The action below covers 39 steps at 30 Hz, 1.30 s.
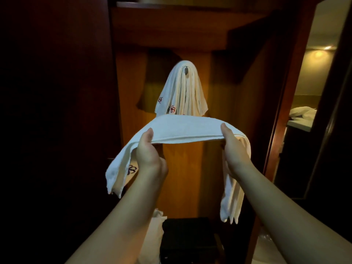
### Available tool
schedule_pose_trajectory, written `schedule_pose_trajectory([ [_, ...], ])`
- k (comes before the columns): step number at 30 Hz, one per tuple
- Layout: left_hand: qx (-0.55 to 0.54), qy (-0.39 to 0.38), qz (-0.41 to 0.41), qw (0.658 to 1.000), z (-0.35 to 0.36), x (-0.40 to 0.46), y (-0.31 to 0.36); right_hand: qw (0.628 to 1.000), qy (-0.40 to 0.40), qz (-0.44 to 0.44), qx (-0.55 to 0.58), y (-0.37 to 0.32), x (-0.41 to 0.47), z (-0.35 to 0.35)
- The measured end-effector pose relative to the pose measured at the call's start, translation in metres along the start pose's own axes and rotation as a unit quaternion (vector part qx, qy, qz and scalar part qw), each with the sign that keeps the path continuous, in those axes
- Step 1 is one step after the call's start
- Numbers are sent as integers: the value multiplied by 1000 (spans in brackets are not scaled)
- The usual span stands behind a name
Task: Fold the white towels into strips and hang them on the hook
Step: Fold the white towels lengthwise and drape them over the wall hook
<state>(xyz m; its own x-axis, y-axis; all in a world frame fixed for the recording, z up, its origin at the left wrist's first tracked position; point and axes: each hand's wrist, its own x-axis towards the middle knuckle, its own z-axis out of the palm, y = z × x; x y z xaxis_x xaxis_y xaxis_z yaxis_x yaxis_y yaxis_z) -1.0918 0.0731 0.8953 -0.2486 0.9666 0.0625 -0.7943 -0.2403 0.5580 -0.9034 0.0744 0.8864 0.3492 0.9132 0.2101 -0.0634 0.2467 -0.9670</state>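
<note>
Wooden closet; left hand, right hand raised, pinching towel strip

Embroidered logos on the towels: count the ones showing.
3. Two on the towels hung on the hook: one logo at the left edge, one logo beside it. One logo on the held towel's left end. Folds may hide more.

At 12 o'clock the hook is already covered by hung towels, with a shelf close above, dark wood walls at 9 and 3 o'clock, and a black box at 6 o'clock.
</note>
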Motion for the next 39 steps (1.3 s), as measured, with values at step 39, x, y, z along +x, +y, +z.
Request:
schedule_pose_trajectory([
  [39, 332, -128, 206, 912, 217, 404, 7, 984, -28, -174, 1, -120, 447, 64],
])
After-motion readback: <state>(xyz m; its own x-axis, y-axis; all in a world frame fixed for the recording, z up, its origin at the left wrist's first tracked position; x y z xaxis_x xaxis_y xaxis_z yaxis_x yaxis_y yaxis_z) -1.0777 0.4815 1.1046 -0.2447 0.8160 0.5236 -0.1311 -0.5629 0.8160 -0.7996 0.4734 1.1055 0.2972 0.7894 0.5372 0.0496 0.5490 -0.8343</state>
